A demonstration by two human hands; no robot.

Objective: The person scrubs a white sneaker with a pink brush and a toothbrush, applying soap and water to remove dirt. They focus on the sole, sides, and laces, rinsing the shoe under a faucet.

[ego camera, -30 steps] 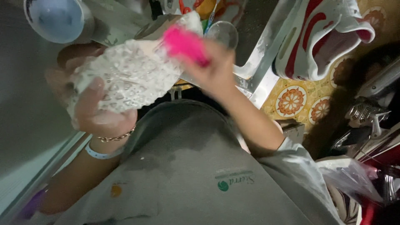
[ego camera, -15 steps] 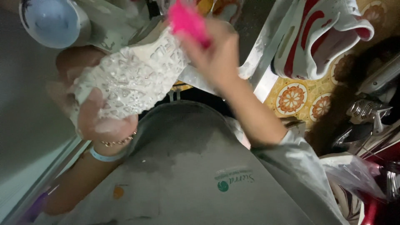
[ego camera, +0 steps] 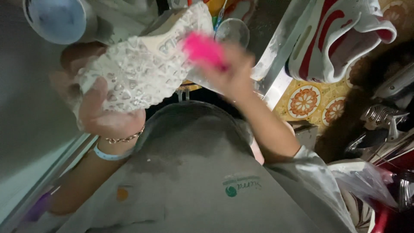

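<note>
Scrubbing a soapy white shoe with a pink brush, stroke now further right along it.

I see the grey shirt [ego camera: 194,181] filling the near frame; above it my left hand [ego camera: 101,114] has its fingers wrapped around the sudsy white shoe [ego camera: 138,69], held far left of centre. My right hand [ego camera: 228,75], blurred, has its fingers closed on the pink brush [ego camera: 202,49], which has slid right and down from the shoe's top edge within the last second, so the scrubbing is mid-stroke.
</note>
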